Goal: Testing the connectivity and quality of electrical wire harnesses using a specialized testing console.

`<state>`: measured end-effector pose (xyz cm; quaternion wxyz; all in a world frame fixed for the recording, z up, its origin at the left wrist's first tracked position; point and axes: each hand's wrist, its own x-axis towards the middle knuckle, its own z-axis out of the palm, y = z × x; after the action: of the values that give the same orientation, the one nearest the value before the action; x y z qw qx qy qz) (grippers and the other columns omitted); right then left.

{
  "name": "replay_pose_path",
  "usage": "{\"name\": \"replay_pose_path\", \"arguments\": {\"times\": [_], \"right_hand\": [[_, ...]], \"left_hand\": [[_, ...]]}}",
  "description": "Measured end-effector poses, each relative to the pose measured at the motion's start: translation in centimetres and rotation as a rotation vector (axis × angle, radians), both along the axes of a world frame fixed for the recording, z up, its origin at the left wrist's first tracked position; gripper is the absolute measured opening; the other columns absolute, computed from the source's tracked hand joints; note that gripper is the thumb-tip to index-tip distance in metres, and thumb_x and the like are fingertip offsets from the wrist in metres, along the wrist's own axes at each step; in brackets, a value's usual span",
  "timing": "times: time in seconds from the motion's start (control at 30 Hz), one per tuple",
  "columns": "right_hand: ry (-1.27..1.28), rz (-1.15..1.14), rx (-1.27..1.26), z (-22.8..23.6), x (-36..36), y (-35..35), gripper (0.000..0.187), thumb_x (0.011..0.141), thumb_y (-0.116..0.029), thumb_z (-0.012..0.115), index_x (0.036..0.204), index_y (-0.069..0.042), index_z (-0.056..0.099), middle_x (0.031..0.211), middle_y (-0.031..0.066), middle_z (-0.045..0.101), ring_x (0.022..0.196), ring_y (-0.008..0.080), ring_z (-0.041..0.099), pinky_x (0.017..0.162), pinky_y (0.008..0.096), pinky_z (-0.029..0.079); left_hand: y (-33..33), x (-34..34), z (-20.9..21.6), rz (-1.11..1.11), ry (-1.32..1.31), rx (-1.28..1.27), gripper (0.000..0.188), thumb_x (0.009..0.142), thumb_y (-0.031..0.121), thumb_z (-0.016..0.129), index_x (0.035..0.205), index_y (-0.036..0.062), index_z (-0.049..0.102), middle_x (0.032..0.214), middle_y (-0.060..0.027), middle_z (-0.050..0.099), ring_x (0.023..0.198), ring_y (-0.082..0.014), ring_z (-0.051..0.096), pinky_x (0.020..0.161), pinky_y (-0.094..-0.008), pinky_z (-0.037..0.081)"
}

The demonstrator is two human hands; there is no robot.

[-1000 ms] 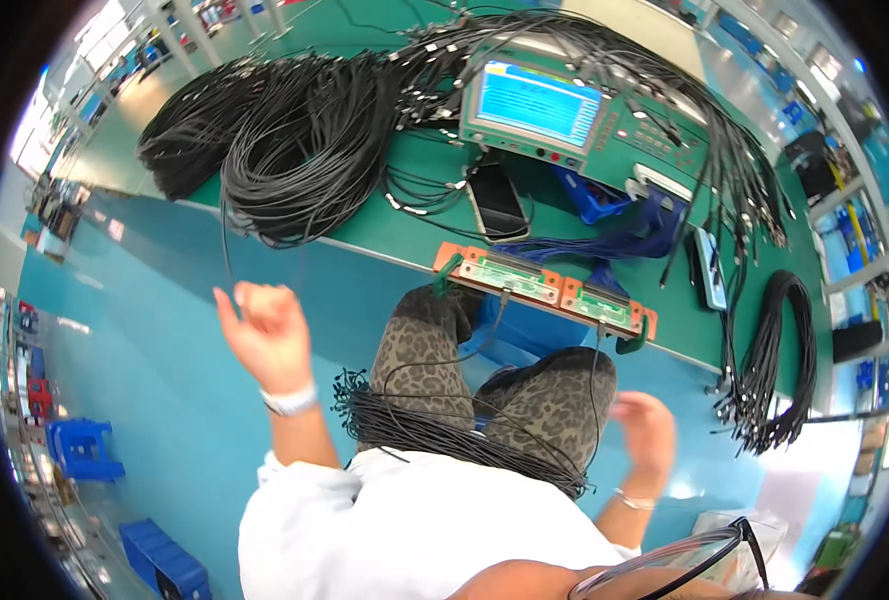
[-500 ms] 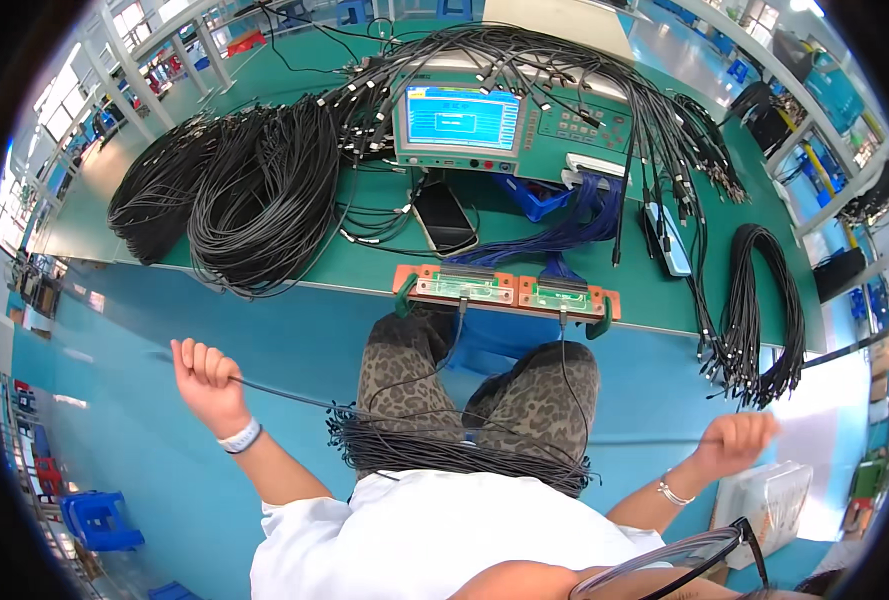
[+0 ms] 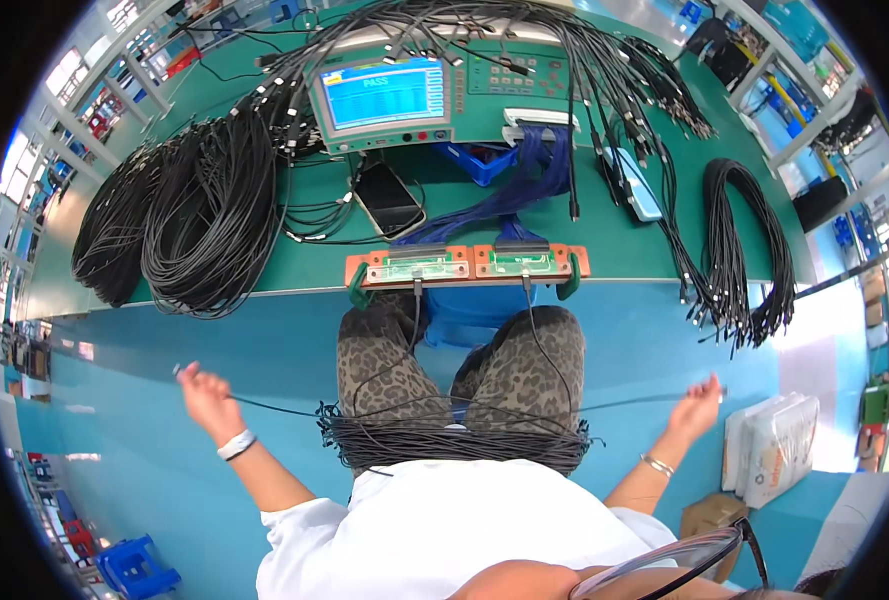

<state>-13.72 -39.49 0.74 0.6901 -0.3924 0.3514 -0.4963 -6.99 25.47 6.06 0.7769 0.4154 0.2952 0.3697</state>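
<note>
My left hand [image 3: 211, 402] is out to the left of my lap, closed on a thin black cable [image 3: 276, 406], whose tip shows past my fingers. On the other side my right hand [image 3: 697, 408] pinches a black cable [image 3: 626, 402] near its end. Both cables run in toward my lap; whether they are one cable I cannot tell. A bundle of black cables [image 3: 454, 445] lies crosswise over my thighs. Two more cables hang from the orange-edged test fixture [image 3: 419, 264] at the table's front edge, their plugs in its two green boards.
A tester with a lit screen [image 3: 384, 98] stands on the green table, with blue ribbon wires [image 3: 494, 210] leading to the fixture. Coiled cable bundles [image 3: 214, 220] lie left, another bundle [image 3: 739, 240] right. A phone [image 3: 388, 200] lies between. White sacks [image 3: 779, 450] stand on the floor at right.
My right hand has come inward and up, now with its fingers pinched. My left hand has shifted slightly down. The tester's screen has gone from a pop-up box to a result display. My view has shifted.
</note>
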Motion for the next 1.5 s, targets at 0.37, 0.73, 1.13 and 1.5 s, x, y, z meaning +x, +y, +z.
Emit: {"name": "replay_pose_path", "arguments": {"times": [0.37, 0.73, 1.13, 1.5], "right_hand": [[0.351, 1.005, -0.787, 1.8, 13.8, 20.6, 0.033, 0.092, -0.029, 0.040, 0.085, -0.002, 0.056, 0.066, -0.0011, 0.049, 0.055, 0.0047, 0.043, 0.050, 0.0171, 0.034], [0.255, 1.203, -0.043, 0.2, 12.1, 22.6, 0.032, 0.092, -0.026, 0.039, 0.075, -0.002, 0.052, 0.059, -0.0006, 0.042, 0.047, 0.0056, 0.034, 0.043, 0.0198, 0.027], [0.215, 1.293, 0.122, -0.7, 14.0, 21.2, 0.031, 0.092, -0.024, 0.039, 0.074, -0.001, 0.051, 0.057, -0.0012, 0.039, 0.044, 0.0045, 0.029, 0.041, 0.0195, 0.022], [0.195, 1.207, 0.255, 0.0, 14.3, 22.0, 0.030, 0.093, -0.023, 0.039, 0.074, -0.002, 0.049, 0.066, 0.0032, 0.045, 0.044, 0.0056, 0.031, 0.040, 0.0199, 0.023]], "left_hand": [[-22.0, 6.7, -3.6, -0.860, 0.174, 0.545, 0.027, 0.092, 0.026, 0.041, 0.089, 0.0036, 0.055, 0.078, -0.0015, 0.056, 0.070, -0.0091, 0.050, 0.066, -0.0238, 0.041], [-24.7, 7.8, -3.0, -0.881, 0.145, 0.074, 0.030, 0.092, 0.023, 0.041, 0.082, -0.0012, 0.055, 0.067, -0.0019, 0.051, 0.050, -0.0063, 0.041, 0.045, -0.0200, 0.031], [-23.8, 6.7, -5.4, -0.955, 0.216, 0.038, 0.032, 0.092, 0.025, 0.043, 0.072, 0.0015, 0.053, 0.059, 0.0006, 0.043, 0.042, -0.0049, 0.032, 0.040, -0.0199, 0.022], [-23.5, 7.8, -5.3, -0.953, 0.242, 0.048, 0.032, 0.091, 0.025, 0.044, 0.071, 0.0014, 0.052, 0.059, 0.0000, 0.043, 0.042, -0.0050, 0.031, 0.040, -0.0201, 0.021]]}}
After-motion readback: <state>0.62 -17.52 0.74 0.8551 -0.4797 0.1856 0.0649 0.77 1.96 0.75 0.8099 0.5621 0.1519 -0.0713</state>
